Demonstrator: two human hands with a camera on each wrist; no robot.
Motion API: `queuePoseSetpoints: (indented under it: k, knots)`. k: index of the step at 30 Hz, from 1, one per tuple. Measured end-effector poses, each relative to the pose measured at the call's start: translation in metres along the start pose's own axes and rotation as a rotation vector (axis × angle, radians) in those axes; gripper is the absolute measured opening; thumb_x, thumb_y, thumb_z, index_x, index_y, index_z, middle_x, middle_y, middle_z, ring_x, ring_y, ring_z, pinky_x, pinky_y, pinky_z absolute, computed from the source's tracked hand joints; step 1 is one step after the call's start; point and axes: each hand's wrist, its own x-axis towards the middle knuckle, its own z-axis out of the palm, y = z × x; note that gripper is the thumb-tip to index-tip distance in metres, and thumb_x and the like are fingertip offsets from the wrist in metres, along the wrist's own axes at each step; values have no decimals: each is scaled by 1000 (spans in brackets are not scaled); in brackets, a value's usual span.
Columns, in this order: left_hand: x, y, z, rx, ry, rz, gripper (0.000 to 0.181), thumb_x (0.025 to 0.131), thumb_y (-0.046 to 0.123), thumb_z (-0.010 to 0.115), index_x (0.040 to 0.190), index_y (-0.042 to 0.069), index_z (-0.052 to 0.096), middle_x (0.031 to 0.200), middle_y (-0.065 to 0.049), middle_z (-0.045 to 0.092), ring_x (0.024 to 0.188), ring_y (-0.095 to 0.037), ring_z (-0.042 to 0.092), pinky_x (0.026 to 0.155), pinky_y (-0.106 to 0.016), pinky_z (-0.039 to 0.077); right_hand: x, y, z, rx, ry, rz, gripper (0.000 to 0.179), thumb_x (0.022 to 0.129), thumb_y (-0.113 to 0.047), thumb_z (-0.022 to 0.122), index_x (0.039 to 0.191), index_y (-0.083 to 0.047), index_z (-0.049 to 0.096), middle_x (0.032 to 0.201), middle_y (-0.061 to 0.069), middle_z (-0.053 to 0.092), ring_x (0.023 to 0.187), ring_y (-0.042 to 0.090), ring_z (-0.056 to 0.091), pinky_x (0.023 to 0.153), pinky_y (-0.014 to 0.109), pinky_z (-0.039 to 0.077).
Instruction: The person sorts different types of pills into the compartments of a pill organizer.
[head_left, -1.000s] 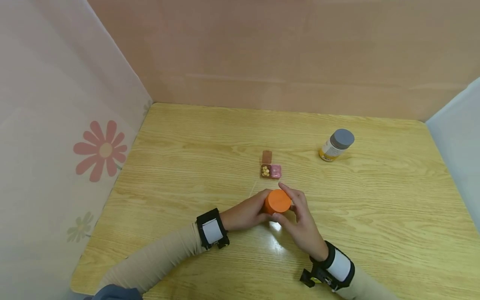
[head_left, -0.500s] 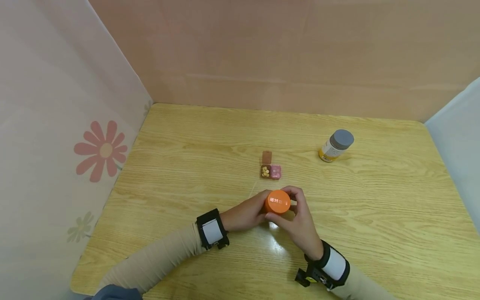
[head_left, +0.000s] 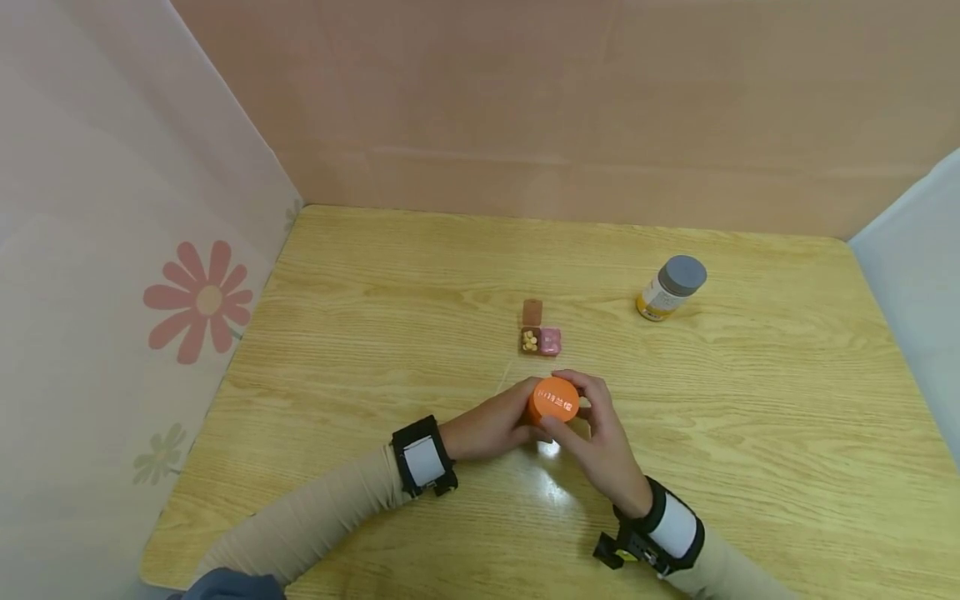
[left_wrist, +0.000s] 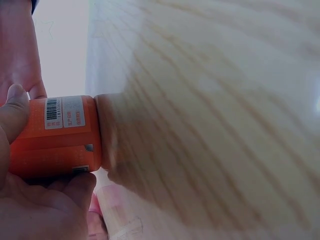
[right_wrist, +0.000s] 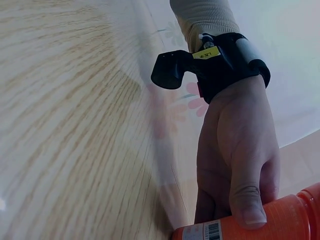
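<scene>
An orange bottle with an orange lid stands upright on the table. My left hand grips its body from the left, thumb on the near side in the right wrist view. From the right, my right hand holds the lid between the thumb at its near edge and curled fingers at its far edge. Just beyond sits a small two-part pill box: its brown compartment has its flap folded back and contains several yellowish pills, while the pink compartment is closed.
A bottle with a grey lid stands farther back on the right. The wooden table is bounded by a flowered curtain at left, a pinkish one behind and a pale one at right.
The right hand's fingers have drawn in around the lid and its thumb has shifted along the near edge. White printing on the lid has come into view and turned. The left hand stays put.
</scene>
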Motion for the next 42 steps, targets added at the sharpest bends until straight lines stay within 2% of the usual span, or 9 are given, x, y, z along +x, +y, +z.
queuePoseSetpoints:
  k: [6,10,13,16,21,26,33,37,42]
  knots:
    - [0,0,0,1,-9,-3,51,101,9,62,146,6,38,143,-9,50,131,-13,49,113,-27,38,1,-1,-1,-2,13,41,61,87,1,77,138,-1,43,130,2,51,118,16,47,94,34,43]
    - [0,1,0,9,-16,-4,52,102,5,61,147,5,36,145,-11,50,134,-14,48,114,-27,37,2,-1,-1,-49,6,25,79,84,0,81,150,-8,39,124,5,49,115,16,46,92,36,43]
    - [0,2,-1,3,-19,-5,55,101,6,62,148,5,36,146,-11,49,134,-14,48,114,-27,37,3,-1,-3,-76,-20,-3,86,88,1,77,159,-15,32,122,7,46,114,15,44,92,39,42]
    - [0,2,-1,-3,-13,4,57,98,11,66,148,5,37,145,-10,50,132,-14,50,113,-27,38,2,-2,-4,-53,-50,-17,78,93,3,67,161,-13,30,128,8,44,117,15,40,93,42,40]
    - [1,1,0,4,-6,12,58,96,12,69,145,6,39,142,-9,52,129,-13,51,112,-26,40,2,-3,-5,-8,-71,-9,63,98,2,59,156,-11,39,133,8,42,120,16,39,93,39,38]
    - [1,1,0,3,-8,-2,56,98,12,67,146,6,38,142,-9,52,128,-13,51,111,-26,40,2,-2,-4,-3,-54,3,55,95,1,66,146,-7,47,134,5,44,120,15,43,92,36,40]
    - [0,0,-1,0,-16,-18,52,102,13,62,147,8,37,144,-7,49,131,-10,47,113,-26,38,6,-1,-3,-1,-25,61,57,88,-2,77,134,-3,43,129,2,49,116,20,46,93,42,40]
    - [0,-1,-1,5,-18,-11,51,102,9,61,146,7,37,144,-7,50,132,-11,48,113,-27,38,5,-2,-4,-40,-22,73,72,87,-3,79,146,-7,39,124,6,48,115,20,45,93,45,41]
    - [1,-2,1,-9,-4,6,56,98,12,66,146,5,38,145,-9,51,131,-13,50,113,-27,39,5,-1,-6,-59,-50,12,80,93,1,67,161,-14,27,121,8,45,115,17,43,93,46,41]
